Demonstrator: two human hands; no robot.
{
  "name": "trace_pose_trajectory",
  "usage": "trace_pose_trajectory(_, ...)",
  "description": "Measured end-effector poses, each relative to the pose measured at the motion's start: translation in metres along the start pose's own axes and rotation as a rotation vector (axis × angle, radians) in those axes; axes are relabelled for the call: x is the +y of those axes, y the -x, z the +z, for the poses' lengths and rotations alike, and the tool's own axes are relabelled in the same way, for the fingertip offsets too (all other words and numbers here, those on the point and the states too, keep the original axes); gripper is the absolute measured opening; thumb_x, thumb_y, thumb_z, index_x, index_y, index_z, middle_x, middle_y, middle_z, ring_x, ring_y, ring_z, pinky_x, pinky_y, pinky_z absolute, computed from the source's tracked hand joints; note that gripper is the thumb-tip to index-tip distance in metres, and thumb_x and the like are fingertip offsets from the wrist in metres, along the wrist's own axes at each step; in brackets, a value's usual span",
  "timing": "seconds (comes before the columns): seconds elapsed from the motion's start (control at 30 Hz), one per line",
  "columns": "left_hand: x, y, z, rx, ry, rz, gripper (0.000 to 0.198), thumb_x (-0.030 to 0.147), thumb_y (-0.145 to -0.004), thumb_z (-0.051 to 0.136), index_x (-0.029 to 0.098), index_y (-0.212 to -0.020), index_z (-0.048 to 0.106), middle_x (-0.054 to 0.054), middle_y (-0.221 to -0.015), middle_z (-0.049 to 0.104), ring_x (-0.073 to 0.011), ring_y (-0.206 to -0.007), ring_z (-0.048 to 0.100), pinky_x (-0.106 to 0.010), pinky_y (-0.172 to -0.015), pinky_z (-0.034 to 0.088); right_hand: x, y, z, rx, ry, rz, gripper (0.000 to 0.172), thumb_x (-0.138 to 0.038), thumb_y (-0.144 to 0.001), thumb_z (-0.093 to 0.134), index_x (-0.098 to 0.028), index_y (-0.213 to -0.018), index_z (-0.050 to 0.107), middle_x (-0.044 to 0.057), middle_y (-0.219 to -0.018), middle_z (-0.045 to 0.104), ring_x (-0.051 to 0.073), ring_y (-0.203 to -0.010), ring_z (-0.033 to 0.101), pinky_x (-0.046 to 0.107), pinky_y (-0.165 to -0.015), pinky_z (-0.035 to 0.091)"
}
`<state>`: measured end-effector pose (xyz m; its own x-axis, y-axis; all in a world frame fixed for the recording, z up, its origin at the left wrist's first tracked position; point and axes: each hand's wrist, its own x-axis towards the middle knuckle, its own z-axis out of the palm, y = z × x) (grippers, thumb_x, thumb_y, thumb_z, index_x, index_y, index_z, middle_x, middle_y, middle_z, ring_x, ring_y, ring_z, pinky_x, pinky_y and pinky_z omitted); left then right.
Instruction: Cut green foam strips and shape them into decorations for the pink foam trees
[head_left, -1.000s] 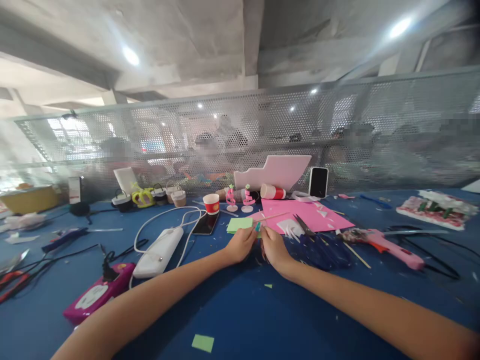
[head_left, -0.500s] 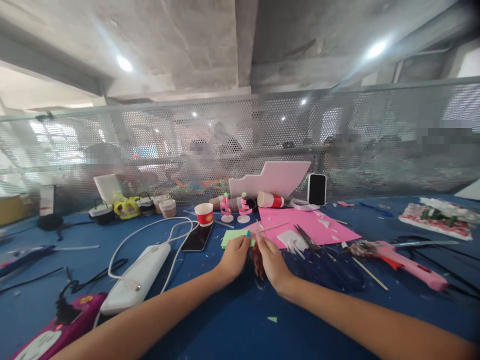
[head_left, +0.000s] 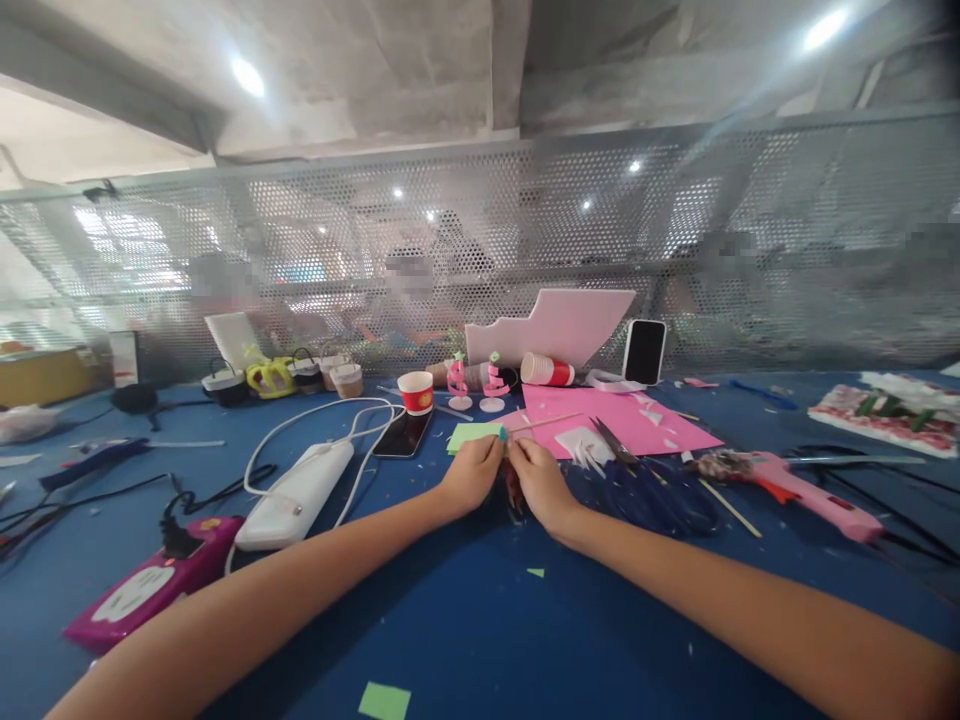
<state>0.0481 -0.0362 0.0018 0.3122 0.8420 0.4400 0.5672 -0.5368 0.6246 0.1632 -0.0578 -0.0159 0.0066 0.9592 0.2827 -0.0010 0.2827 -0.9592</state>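
Note:
My left hand (head_left: 472,474) and my right hand (head_left: 541,484) meet over the table, fingertips almost touching. Both are closed in a pinch. A small teal spot (head_left: 502,433) shows at the left fingertips; whether it is a held piece or a fingernail I cannot tell. From between the hands a thin pale stick (head_left: 551,421) runs to the upper right, over pink paper (head_left: 637,432); whether the fingers grip it is unclear. Something dark red (head_left: 513,488) shows below and between the hands, mostly hidden. Light green paper (head_left: 471,436) lies just behind my left hand.
Scissors (head_left: 613,440) with dark handles lie right of my hands, near white paper strips (head_left: 585,446). Farther right is a pink glue gun (head_left: 817,498). On the left are a red paper cup (head_left: 417,396), a phone (head_left: 403,436), a white power strip (head_left: 296,500) and a magenta device (head_left: 154,590).
The view has tilted down, so table things sit higher and a green paper piece shows at the front edge. My hands have drawn slightly closer together, still pinched.

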Motion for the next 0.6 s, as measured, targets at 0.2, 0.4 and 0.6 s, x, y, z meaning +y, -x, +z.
trace_pose_trajectory(0.2,-0.0074,-0.0028,0.0045,-0.005,0.234,-0.14,0.041,0.046,-0.088,0.028,0.019,-0.059,0.037,0.004,-0.049,0.039,-0.0098,-0.048,0.036,-0.025,-0.048,0.028,0.0029,-0.0023,-0.0008,-0.002,-0.059,0.01,0.041,-0.059,-0.08,0.047,-0.023,-0.061,0.04,-0.007,-0.044,0.039,0.011,-0.033,0.039,0.026,-0.033,0.031)
trace_pose_trajectory(0.4,-0.0062,-0.0045,0.0019,0.061,0.184,-0.071,0.036,0.043,-0.086,0.034,0.018,-0.06,0.038,0.004,-0.055,0.038,-0.0102,-0.054,0.035,-0.025,-0.053,0.029,0.0015,-0.0025,0.0001,-0.018,-0.093,0.013,0.046,-0.067,-0.075,0.05,-0.023,-0.063,0.043,-0.007,-0.046,0.042,0.01,-0.034,0.041,0.024,-0.033,0.032)
trace_pose_trajectory(0.6,0.0005,-0.0014,-0.0018,0.112,0.097,-0.108,0.036,0.04,-0.087,0.031,0.019,-0.058,0.034,0.004,-0.052,0.035,-0.0102,-0.054,0.032,-0.026,-0.054,0.024,-0.0034,-0.0016,-0.0014,0.011,-0.211,0.091,0.053,-0.073,-0.071,0.045,-0.021,-0.061,0.044,-0.004,-0.045,0.045,0.01,-0.034,0.042,0.023,-0.031,0.032)
